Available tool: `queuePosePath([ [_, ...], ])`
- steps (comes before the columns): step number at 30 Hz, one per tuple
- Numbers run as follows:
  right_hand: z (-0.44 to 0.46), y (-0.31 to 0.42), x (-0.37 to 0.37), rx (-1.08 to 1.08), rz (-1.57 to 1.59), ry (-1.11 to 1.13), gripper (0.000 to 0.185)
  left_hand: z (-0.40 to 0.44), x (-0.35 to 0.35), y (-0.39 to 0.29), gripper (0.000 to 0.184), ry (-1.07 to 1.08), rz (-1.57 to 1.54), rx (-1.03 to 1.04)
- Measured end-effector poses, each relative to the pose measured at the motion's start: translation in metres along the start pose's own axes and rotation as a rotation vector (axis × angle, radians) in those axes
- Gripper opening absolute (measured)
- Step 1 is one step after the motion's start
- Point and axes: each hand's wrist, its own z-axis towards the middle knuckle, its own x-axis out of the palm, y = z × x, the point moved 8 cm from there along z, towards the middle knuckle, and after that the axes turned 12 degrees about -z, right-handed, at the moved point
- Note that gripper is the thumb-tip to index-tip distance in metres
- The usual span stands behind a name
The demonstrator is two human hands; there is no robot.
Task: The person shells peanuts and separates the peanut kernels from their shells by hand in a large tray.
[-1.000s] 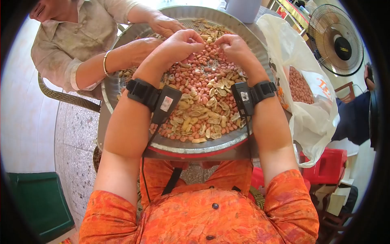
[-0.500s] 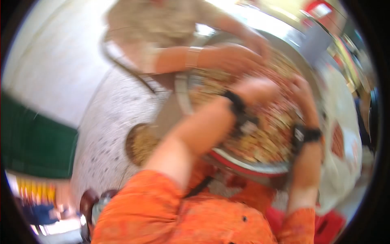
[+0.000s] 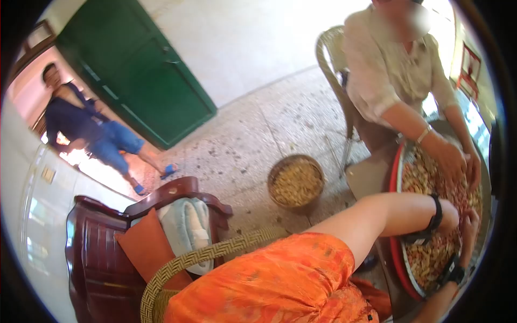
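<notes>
A round red-rimmed tray at the right holds a heap of tan pieces and reddish bits that look like peanuts and shells. My left hand is over the heap, a black band and watch on its wrist; its fingers are hidden. Close beside it, my right hand has its fingers bunched together, and what they hold is too small to make out. Across the tray, another person's two hands are close together over the same heap.
A round basket of tan pieces stands on the speckled floor. At lower left are a woven chair arm and a dark wooden seat with an orange cushion. Another person is in the doorway by a green door.
My view has swung left, so the tray now sits at the right edge, and the doorway, wooden seat and whole basket show. My hands remain over the heap.
</notes>
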Motion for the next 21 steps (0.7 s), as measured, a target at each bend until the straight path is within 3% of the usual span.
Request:
queuePosePath([
  [4,0.001,0.018,0.007,-0.086,-0.056,-0.021,0.009,-0.064,-0.006,0.012,0.023,-0.001,-0.046,-0.163],
  [5,0.003,0.025,0.009,-0.103,-0.045,-0.042,0.009,-0.07,-0.008,0.016,0.023,-0.125,-0.097,-0.171],
  [7,-0.01,0.043,0.005,0.069,0.146,-0.164,0.007,-0.048,0.029,0.038,0.023,0.018,0.117,0.006],
  [8,-0.009,0.029,0.011,0.075,0.22,-0.234,0.007,-0.056,0.026,0.04,0.023,0.022,-0.08,-0.1],
  [9,-0.011,0.034,0.005,0.075,0.22,-0.246,0.007,-0.07,0.02,0.025,0.023,0.023,-0.07,-0.095],
  [11,-0.011,0.066,0.003,0.01,0.132,-0.077,0.007,-0.093,0.002,0.008,0.022,-0.065,-0.133,-0.242],
  [13,-0.011,0.061,0.006,0.023,0.126,-0.044,0.007,-0.081,0.011,0.006,0.02,-0.026,-0.1,-0.22],
  [15,-0.011,0.063,0.001,0.01,0.151,-0.162,0.005,-0.073,0.026,0.014,0.019,0.105,-0.155,-0.242],
  [16,-0.018,0.096,-0.009,0.074,0.17,-0.067,0.004,-0.068,0.032,0.022,0.018,0.162,-0.149,-0.259],
  [18,-0.014,0.094,-0.011,0.046,0.199,-0.098,0.004,-0.062,0.038,0.029,0.017,0.209,-0.128,-0.236],
  [21,-0.007,0.078,-0.009,0.03,0.263,-0.139,0.004,-0.079,0.021,-0.001,0.019,0.34,-0.065,-0.232],
])
